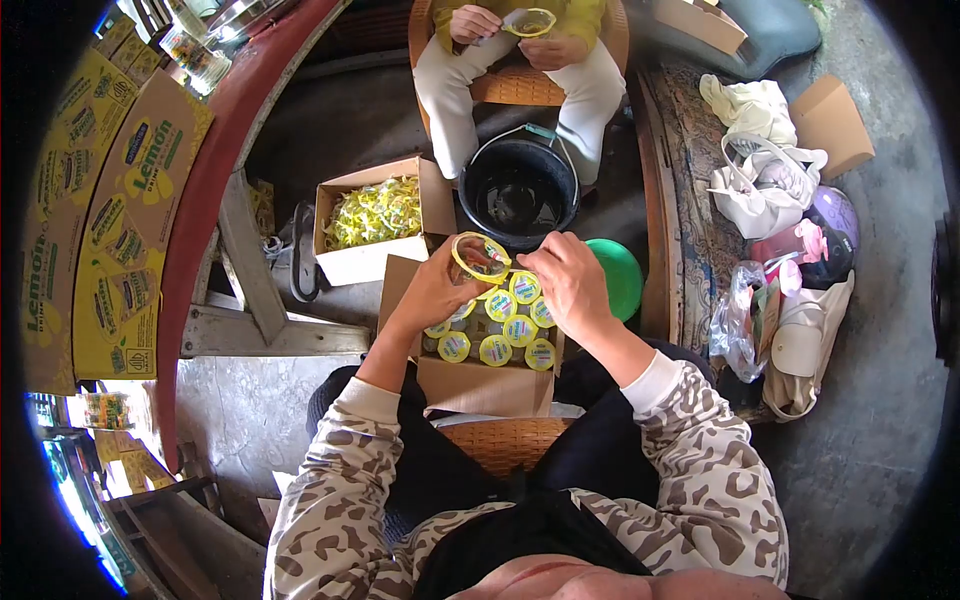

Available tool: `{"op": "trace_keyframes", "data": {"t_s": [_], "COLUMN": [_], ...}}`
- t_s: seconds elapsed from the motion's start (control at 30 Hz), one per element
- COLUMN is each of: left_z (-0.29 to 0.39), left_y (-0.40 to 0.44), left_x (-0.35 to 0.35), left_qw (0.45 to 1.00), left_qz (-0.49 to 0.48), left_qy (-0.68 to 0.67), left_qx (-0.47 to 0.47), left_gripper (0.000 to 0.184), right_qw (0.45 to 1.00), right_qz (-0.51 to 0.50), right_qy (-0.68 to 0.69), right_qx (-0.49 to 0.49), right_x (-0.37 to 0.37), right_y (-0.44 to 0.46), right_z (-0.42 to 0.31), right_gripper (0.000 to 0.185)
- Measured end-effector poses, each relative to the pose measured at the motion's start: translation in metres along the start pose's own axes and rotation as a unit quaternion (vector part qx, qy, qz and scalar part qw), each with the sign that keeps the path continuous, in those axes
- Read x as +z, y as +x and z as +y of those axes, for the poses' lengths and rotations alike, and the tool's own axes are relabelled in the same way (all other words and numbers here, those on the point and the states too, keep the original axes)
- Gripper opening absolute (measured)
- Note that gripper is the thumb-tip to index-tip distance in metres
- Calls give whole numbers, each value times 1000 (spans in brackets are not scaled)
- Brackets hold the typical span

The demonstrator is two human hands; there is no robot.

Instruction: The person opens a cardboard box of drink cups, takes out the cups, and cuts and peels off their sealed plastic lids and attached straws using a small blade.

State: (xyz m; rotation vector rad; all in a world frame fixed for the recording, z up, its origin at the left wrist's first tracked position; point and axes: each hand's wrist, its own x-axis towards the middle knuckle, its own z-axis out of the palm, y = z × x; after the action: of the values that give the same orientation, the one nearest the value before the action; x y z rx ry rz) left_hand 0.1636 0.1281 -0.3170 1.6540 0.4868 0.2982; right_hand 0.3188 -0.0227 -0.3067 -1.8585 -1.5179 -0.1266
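My left hand [438, 288] is wrapped round a clear plastic cup with a yellow rim [481, 258], tilted so that its round end faces up. Close to the right side of that rim, my right hand [568, 280] is closed in a pinch; whatever sits between its fingertips is too small to make out. Below both hands an open cardboard box [485, 392] holds several sealed drink cups [495, 350] with yellow-edged, printed lids. Part of the box's contents is hidden by my hands.
A black bucket [520, 160] stands ahead, beside a green round lid [615, 278]. Left of it, a box [372, 262] holds yellow strips [375, 212]. Opposite, a seated person's hands [555, 52] hold a similar cup [528, 22]. Bags [765, 185] lie on a bench at right.
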Motion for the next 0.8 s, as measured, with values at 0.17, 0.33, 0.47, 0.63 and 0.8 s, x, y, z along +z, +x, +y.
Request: {"op": "trace_keyframes", "data": {"t_s": [0.17,0.33,0.47,0.63,0.8], "left_z": [-3,-6,-5,-2,-10], "left_y": [-4,-4,-3,-3,-5], "left_x": [-2,-2,5,8,6], "left_qw": [999,997,998,999,983], "left_qz": [9,-61,-19,-21,-47], "left_qy": [39,-2,32,-26,-126], "left_qx": [9,-40,43,-36,-125], "left_gripper": [41,49,55,54,54], "right_qw": [997,997,996,999,994], "right_qz": [0,-11,-18,-4,-10], "right_qy": [-63,-56,70,-26,-79], "right_qx": [-55,-46,50,-32,-79], "right_x": [0,5,10,-3,0], "right_y": [1,-1,-2,4,-1], "right_z": [-9,-10,2,-3,-8], "right_gripper": [18,16,14,15,20]}}
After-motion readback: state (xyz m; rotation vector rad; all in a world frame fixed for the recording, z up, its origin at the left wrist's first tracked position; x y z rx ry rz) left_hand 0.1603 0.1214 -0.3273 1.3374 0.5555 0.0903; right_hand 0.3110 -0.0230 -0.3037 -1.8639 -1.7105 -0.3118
